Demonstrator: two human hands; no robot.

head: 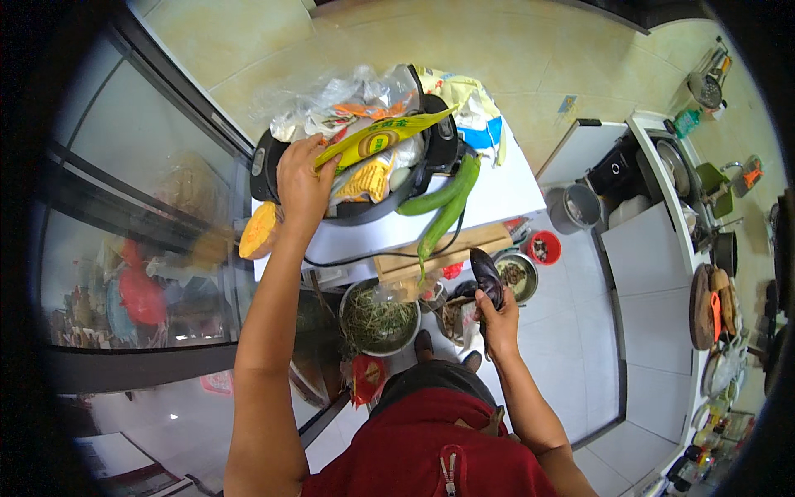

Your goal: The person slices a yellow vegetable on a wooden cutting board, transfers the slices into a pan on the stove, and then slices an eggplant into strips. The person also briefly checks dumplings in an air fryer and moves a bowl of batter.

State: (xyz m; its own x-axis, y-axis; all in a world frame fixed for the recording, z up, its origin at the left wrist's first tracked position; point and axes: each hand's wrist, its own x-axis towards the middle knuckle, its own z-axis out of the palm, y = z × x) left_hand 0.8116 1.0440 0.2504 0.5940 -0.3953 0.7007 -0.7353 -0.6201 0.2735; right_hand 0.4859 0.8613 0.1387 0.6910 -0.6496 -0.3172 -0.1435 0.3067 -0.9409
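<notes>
With its fingers on the edge of a flat yellow-green packet (379, 141), my left hand (305, 180) is at the left side of a black pot (366, 216). Plastic bags and a yellow-orange packet (366, 179) fill that pot, and the held packet hides part of them. My right hand (500, 320) grips a dark purple eggplant (486, 276), held upward in front of my body and apart from the white table (503, 192). Long green gourds (448, 205) lie at the pot's right, one hanging past the table's front edge. Beside my left forearm sits a cut piece of orange squash (259, 230).
Below the table are a wooden board (444, 251), a metal basin of green stalks (380, 320), a steel bowl (518, 276) and a red bucket (544, 247). A black cord (354, 261) loops off the table. Glass doors (143, 205) stand left; a counter with cabinets (652, 317) runs right.
</notes>
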